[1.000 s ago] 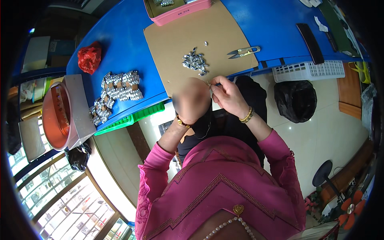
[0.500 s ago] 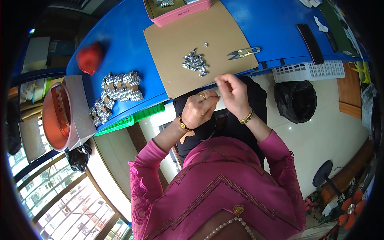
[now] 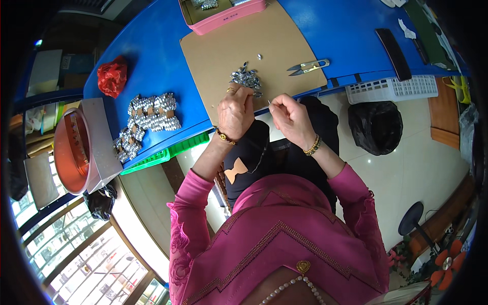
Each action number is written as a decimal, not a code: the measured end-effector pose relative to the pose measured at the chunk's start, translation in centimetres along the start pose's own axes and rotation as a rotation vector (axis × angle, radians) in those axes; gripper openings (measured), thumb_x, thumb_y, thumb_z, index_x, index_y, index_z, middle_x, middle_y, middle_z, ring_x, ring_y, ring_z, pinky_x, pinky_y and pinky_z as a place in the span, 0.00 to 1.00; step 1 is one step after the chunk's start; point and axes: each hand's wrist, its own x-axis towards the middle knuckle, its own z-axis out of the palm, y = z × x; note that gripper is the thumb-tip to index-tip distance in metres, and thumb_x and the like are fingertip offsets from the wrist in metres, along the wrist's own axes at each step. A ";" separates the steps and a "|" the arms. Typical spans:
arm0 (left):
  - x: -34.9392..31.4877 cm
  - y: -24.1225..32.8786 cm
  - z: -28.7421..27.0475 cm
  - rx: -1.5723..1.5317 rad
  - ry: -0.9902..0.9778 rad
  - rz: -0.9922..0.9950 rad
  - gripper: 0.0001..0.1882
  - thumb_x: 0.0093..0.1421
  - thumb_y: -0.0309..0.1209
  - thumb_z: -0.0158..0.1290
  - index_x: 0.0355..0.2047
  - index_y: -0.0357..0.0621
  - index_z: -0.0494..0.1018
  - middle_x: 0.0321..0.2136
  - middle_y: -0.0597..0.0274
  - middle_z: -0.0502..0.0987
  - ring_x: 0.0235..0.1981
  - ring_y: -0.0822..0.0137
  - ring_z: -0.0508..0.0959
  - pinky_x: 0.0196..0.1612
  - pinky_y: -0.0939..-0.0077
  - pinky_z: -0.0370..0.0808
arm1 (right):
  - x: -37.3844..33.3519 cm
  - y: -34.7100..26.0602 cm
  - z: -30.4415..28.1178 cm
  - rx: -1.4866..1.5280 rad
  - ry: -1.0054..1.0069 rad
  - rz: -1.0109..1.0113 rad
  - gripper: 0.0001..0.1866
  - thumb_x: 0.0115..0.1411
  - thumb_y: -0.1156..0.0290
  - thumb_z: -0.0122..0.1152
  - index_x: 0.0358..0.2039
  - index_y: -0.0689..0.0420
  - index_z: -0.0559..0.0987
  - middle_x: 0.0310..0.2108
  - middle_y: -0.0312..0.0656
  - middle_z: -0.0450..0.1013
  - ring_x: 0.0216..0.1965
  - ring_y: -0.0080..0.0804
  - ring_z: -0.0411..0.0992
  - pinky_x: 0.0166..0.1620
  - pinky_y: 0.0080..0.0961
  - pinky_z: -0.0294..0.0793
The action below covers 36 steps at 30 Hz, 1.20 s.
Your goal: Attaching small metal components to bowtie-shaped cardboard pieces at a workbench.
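At the near edge of a brown cardboard sheet point(image 3: 213, 66), my left hand point(image 3: 235, 114) is closed with its fingertips bunched beside a small pile of silver beads point(image 3: 246, 77). Whether a bead is in those fingers is hidden. My right hand point(image 3: 291, 119), to its right, pinches a thin needle point(image 3: 269, 102), whose tip points up and left. Over my dark trousers lies a tan bow-shaped card point(image 3: 236, 171), and a dark thread runs up from it. One loose bead point(image 3: 260, 57) sits apart from the pile, and thread snips point(image 3: 308, 67) rest on the cardboard's right side.
Bead strings wound on cards point(image 3: 152, 112) lie at left on the blue table point(image 3: 168, 56), near a red plastic bag point(image 3: 112, 76). A pink tin point(image 3: 223, 20) stands at the far edge. Right of my knees are a white basket point(image 3: 391, 90) and a black-lined bin point(image 3: 375, 128).
My left hand has moved away from the right one, up and left to the bead pile. The right hand has shifted slightly left. The bow-shaped card on my lap now shows in full.
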 end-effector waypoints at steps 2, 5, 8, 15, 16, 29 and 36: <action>0.0 0.2 -0.4 -0.241 0.000 -0.092 0.04 0.50 0.21 0.51 0.28 0.37 0.71 0.22 0.61 0.71 0.21 0.71 0.73 0.23 0.79 0.69 | 0.0 -0.2 0.0 -0.126 0.005 -0.059 0.04 0.55 0.75 0.52 0.27 0.61 0.69 0.14 0.37 0.68 0.13 0.18 0.63 0.17 0.16 0.60; -0.2 1.0 -1.3 -0.588 -0.103 -0.326 0.03 0.52 0.22 0.51 0.29 0.37 0.70 0.22 0.63 0.72 0.21 0.74 0.72 0.23 0.80 0.69 | 0.1 -0.6 0.0 -0.238 0.012 -0.124 0.03 0.54 0.76 0.53 0.27 0.60 0.69 0.13 0.39 0.67 0.12 0.21 0.64 0.16 0.18 0.60; -0.3 1.6 -2.1 -1.034 -0.306 -0.705 0.04 0.54 0.22 0.49 0.31 0.36 0.70 0.23 0.64 0.73 0.22 0.75 0.72 0.23 0.81 0.69 | 0.1 -0.9 0.2 -0.339 0.019 -0.200 0.03 0.53 0.76 0.54 0.28 0.59 0.70 0.13 0.41 0.67 0.12 0.25 0.66 0.16 0.20 0.60; -0.8 1.3 -2.2 -1.323 -0.363 -0.791 0.06 0.57 0.24 0.46 0.35 0.37 0.69 0.26 0.61 0.75 0.23 0.75 0.73 0.24 0.83 0.70 | -0.2 -1.2 0.2 -0.366 0.030 -0.260 0.02 0.54 0.75 0.54 0.29 0.58 0.71 0.13 0.43 0.67 0.12 0.28 0.67 0.16 0.21 0.60; -0.8 1.2 -2.2 -1.324 -0.363 -0.791 0.06 0.57 0.24 0.46 0.35 0.37 0.69 0.26 0.61 0.75 0.23 0.75 0.73 0.24 0.83 0.70 | -0.2 -1.2 0.2 -0.366 0.029 -0.261 0.02 0.54 0.75 0.54 0.29 0.58 0.71 0.13 0.43 0.67 0.12 0.28 0.67 0.16 0.21 0.60; -0.8 1.6 -2.5 -1.103 -0.413 -0.670 0.05 0.56 0.24 0.48 0.32 0.35 0.69 0.25 0.61 0.74 0.22 0.76 0.73 0.24 0.85 0.71 | -0.4 -0.4 0.3 -0.333 0.009 -0.261 0.03 0.55 0.75 0.52 0.30 0.59 0.70 0.15 0.41 0.68 0.14 0.25 0.67 0.18 0.19 0.62; -1.4 2.7 -1.9 -0.986 -0.404 -0.676 0.04 0.55 0.23 0.49 0.29 0.34 0.71 0.20 0.63 0.73 0.19 0.78 0.72 0.21 0.88 0.70 | -0.8 -1.5 0.4 -0.005 -0.093 0.041 0.03 0.57 0.76 0.50 0.31 0.60 0.68 0.17 0.37 0.68 0.17 0.16 0.66 0.19 0.17 0.63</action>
